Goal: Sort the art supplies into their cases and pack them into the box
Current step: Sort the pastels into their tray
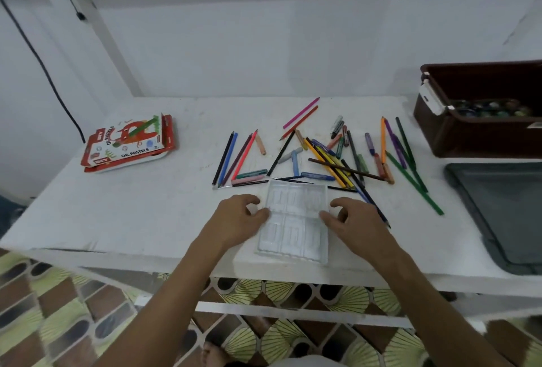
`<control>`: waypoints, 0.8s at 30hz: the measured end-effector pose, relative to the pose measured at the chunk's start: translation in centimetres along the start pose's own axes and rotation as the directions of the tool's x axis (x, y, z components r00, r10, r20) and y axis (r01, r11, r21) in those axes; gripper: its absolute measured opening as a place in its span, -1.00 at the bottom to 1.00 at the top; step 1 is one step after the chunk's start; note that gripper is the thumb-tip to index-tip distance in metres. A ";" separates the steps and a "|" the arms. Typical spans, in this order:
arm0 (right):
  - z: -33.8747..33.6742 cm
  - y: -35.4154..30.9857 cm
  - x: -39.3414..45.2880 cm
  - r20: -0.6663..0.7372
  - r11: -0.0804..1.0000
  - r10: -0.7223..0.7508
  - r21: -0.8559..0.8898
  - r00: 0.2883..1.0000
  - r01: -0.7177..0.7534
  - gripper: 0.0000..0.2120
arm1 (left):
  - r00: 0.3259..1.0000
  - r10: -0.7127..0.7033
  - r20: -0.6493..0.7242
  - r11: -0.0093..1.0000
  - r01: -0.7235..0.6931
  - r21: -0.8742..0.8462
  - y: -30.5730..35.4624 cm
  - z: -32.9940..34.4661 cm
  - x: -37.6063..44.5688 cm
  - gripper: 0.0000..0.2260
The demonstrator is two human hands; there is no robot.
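Both hands sat nearest the camera: the left hand [239, 212] and right hand [350, 215] each pinched a side edge of the clear plastic tray [294, 220], which lay flat on the white table [132, 205] near its front edge. That tray looked light, thin and flexible, likely best held by its rims. Behind it lay scattered pencils and pastels [328, 152]; their oil pastels box [129, 141] sat far left.
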State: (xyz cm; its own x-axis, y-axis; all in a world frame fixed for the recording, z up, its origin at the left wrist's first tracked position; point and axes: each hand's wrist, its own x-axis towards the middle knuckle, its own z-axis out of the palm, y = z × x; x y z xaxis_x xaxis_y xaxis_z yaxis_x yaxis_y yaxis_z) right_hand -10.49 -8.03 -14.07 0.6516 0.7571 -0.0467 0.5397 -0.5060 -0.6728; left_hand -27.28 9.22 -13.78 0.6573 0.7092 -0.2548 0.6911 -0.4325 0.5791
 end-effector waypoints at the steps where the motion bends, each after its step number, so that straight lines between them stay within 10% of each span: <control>1: -0.1 -0.1 0.6 -0.033 1.000 -0.009 -0.015 0.999 0.008 -0.66 | 0.999 0.004 -0.032 1.000 -0.003 0.013 0.0 -0.6 0.4 -0.57; 15: 0.2 -1.1 9.0 0.061 0.913 -0.100 -0.392 0.993 0.116 -0.77 | 0.975 0.185 -0.123 0.946 -0.142 0.293 -1.5 -4.0 7.2 -0.81; 24: -0.1 -0.9 9.5 0.059 0.943 -0.112 -0.307 0.992 0.125 -0.76 | 0.990 0.129 -0.050 0.941 -0.106 0.321 -0.7 -4.0 8.3 -0.79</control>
State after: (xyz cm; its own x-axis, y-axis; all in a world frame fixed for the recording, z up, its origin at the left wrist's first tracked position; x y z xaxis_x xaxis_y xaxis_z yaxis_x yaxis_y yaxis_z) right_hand -4.73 -0.42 -13.90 0.5546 0.8320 -0.0141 0.7542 -0.5098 -0.4139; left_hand -23.50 17.66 -13.21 0.7250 0.6746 -0.1390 0.6771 -0.6610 0.3234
